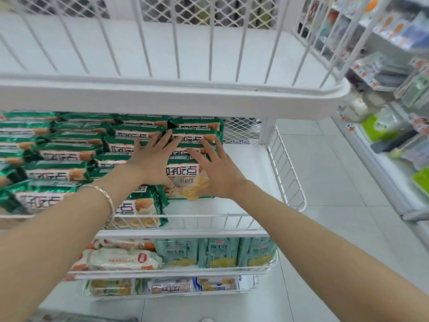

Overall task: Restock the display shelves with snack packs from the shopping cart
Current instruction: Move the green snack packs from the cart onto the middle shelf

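Several green snack packs point(65, 154) lie in overlapping rows on the middle white shelf point(250, 182). Both my hands lie flat with fingers spread on the rightmost row. My left hand point(152, 159) presses on the packs beside the front pack point(185, 184); a thin bracelet circles that wrist. My right hand point(214, 170) rests on the right side of the same front pack, fingers reaching up onto the pack behind it. Neither hand curls round anything. The shopping cart is out of sight.
The top shelf point(162, 54) above holds nothing and has a wire rail. White shelf floor shows to the right of the packs. Pale teal packs point(220, 252) and white packs point(116, 259) fill lower shelves. Another stocked rack point(394, 66) stands across the tiled aisle at right.
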A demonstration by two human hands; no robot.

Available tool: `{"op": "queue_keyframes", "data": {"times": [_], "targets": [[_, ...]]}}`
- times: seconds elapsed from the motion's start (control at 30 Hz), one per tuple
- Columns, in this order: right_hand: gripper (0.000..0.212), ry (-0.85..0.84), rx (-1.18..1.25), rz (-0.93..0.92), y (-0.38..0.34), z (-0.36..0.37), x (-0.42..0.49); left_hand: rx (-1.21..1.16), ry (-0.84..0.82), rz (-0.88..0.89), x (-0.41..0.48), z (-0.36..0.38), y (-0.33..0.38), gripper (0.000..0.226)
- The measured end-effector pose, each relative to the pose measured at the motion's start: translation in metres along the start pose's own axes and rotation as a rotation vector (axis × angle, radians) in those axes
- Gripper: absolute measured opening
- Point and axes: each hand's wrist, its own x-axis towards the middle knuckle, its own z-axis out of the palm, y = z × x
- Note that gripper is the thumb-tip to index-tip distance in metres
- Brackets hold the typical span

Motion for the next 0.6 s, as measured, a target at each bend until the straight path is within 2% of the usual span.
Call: {"op": "queue_keyframes", "data": {"times": [0.07, 0.13, 0.23, 0.5, 0.6], "targets": [[0.095, -0.035, 0.085, 0.07, -0.007, -0.014, -0.01, -0.077, 0.04, 0.013, -0.018, -0.009, -0.004, 0.118], [0.077, 0.06, 0.062, 0.088, -0.023, -0.024, -0.022, -0.137, 0.18, 0.004, -0.047, -0.013, -0.012, 0.096], [0.066, 0.148, 0.048, 0.028, -0.058, -0.034, -0.034, -0.187, 0.355, -0.062, -0.101, 0.001, -0.034, 0.077], [0.064, 0.101, -0.062, -0.271, -0.209, -0.023, -0.04, -0.292, 0.288, -0.473, -0.278, 0.078, -0.117, 0.067], [0.064, 0.018, -0.028, -0.391, -0.276, -0.009, -0.046, -0.328, 0.226, -0.598, -0.344, 0.11, -0.142, 0.065]]}}
